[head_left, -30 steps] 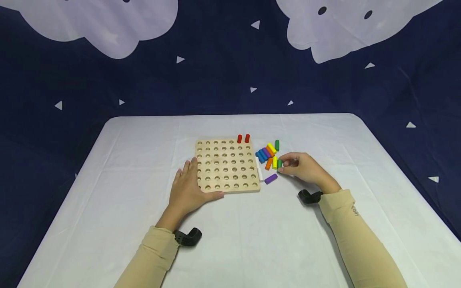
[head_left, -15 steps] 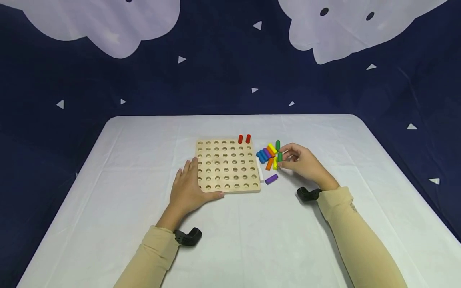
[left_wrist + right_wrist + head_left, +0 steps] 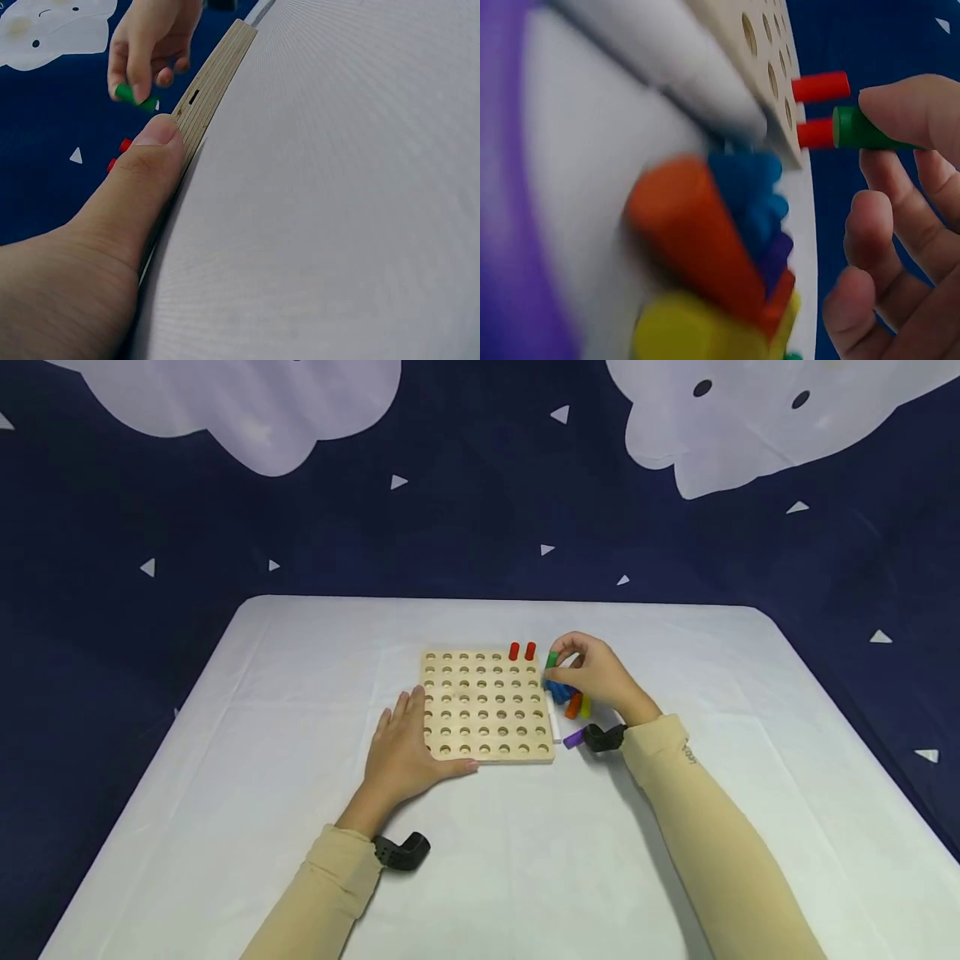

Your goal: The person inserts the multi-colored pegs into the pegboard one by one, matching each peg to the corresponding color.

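Observation:
My right hand (image 3: 597,675) pinches a green peg (image 3: 849,129) between thumb and fingertips, above the table by the right back side of the wooden peg board (image 3: 455,692). In the right wrist view the green peg overlaps one of two red pegs (image 3: 821,87), which stand upright in the back row at the board's right corner. Around the board's left front corner lies my left hand (image 3: 401,750), its fingers extended along the left edge. The left thumb (image 3: 154,142) rests against the front edge.
Right of the board lie loose pegs: orange (image 3: 573,706), yellow (image 3: 586,707), blue (image 3: 558,692) and purple (image 3: 573,739). White pegs (image 3: 553,718) lie along its right edge. A white cloth (image 3: 480,860) covers the table; a dark blue backdrop (image 3: 480,527) hangs behind.
My right hand has lifted the green peg from the loose pegs and carried it left and back toward the board. The left hand keeps its place on the board; the head view has shifted slightly.

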`<action>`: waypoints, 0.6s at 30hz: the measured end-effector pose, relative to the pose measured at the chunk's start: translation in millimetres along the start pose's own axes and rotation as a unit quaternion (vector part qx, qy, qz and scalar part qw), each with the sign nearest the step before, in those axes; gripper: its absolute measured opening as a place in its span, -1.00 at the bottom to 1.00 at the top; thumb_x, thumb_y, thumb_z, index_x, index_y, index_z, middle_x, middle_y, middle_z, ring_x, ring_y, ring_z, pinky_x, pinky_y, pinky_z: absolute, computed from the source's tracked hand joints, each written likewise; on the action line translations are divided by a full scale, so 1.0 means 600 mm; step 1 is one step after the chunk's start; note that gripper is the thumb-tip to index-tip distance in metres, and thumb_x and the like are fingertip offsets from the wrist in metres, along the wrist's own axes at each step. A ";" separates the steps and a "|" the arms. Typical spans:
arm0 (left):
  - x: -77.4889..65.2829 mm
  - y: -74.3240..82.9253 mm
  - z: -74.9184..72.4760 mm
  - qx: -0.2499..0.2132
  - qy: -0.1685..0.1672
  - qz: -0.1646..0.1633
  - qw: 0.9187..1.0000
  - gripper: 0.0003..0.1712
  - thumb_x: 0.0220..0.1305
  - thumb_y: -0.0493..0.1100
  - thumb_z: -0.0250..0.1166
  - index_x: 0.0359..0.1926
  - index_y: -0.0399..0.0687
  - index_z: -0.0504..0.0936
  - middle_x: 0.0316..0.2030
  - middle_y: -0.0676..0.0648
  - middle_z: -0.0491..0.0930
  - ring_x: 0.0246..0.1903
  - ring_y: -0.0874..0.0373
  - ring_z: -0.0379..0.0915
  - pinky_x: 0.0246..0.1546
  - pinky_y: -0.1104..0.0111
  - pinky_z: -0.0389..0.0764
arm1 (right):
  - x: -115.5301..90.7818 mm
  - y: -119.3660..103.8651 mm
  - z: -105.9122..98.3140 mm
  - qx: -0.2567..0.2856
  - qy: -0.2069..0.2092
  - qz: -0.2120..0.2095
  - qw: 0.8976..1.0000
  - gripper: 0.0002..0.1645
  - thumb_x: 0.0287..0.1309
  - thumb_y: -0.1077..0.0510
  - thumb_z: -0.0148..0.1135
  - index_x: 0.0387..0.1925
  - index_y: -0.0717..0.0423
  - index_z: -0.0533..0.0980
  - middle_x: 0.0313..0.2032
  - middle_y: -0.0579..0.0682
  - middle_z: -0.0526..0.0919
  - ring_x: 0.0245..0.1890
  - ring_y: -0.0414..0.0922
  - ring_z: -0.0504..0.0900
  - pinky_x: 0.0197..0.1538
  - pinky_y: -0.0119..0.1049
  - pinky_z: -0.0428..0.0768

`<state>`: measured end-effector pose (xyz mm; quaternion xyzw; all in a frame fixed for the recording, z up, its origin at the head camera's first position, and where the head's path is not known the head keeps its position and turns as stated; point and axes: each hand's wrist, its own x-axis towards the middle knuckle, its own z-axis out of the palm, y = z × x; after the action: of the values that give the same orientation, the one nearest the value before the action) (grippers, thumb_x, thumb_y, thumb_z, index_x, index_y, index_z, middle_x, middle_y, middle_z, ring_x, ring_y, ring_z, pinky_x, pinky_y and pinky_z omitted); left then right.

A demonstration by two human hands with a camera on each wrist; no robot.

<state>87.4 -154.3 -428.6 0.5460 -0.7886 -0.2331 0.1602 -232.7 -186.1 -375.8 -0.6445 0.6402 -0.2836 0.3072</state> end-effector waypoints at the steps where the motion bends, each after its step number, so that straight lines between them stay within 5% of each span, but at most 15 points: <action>1: 0.000 0.000 0.000 -0.001 0.000 0.000 1.000 0.71 -0.39 0.69 0.38 0.58 -0.12 -0.23 0.57 -0.20 -0.13 0.58 -0.06 -0.30 0.54 0.03 -0.25 | 0.006 -0.004 0.005 -0.001 0.003 -0.003 1.000 -0.63 0.10 0.09 0.45 -0.09 0.05 0.52 -0.19 0.02 0.63 -0.40 -0.04 0.51 -0.33 -0.30 0.49; 18: 0.002 0.000 0.001 0.011 0.001 -0.001 1.000 0.70 -0.37 0.70 0.36 0.58 -0.14 -0.22 0.57 -0.18 -0.12 0.58 -0.04 -0.29 0.54 0.04 -0.23 | 0.042 -0.041 0.058 -0.063 0.029 -0.023 0.997 -0.76 0.10 0.09 0.47 -0.18 0.00 0.65 -0.20 -0.01 0.71 -0.55 -0.12 0.59 -0.41 -0.29 0.57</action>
<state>86.8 -155.0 -429.2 0.5485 -0.7906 -0.2239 0.1551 -189.7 -210.6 -380.7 -0.6684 0.6505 -0.2680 0.2413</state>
